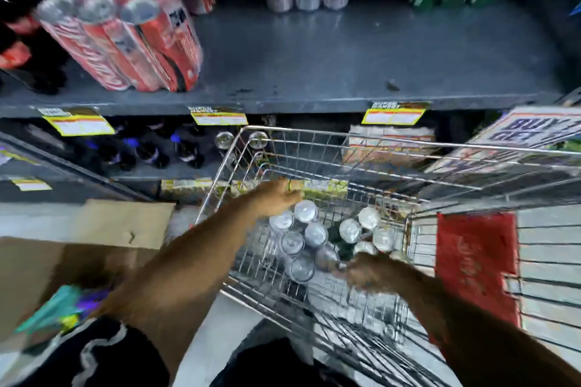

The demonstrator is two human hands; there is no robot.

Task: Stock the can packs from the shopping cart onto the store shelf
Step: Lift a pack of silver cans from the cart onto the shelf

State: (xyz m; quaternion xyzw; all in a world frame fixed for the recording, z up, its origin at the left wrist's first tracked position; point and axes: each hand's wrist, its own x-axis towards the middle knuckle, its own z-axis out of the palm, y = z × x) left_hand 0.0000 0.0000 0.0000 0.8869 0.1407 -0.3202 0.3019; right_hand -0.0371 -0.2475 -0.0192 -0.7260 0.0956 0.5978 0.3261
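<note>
Both of our hands are down in the shopping cart (pixel 377 148), one on each side of the cans. Starting at the left, a red can pack (pixel 125 38) already stands on the store shelf (pixel 314 56), leaning toward its left end, and a broad stretch of shelf to its right lies bare. Below it a flattened cardboard sheet (pixel 125 223) rests on the floor.

Our left hand (pixel 276 195) reaches to the far side of the cart, just beside the top of the clear-wrapped can pack (pixel 298 242). Motion blur hides the fingers, so we cannot tell whether they grip anything or are merely spread near it. That pack sits on the cart floor with its silver tops facing up at us, and its long side runs from far to near, away from the shelf.

To the right a second group of cans, the green can pack (pixel 367 232), stands close beside the first. Our right hand (pixel 367 270) hovers at the near end of both groups, also blurred; its state is not clear either.

We judge that the clear-wrapped pack lies between our two hands, left at its far end and right at its near end, so the lift would go up and forward to the bare shelf.
</note>
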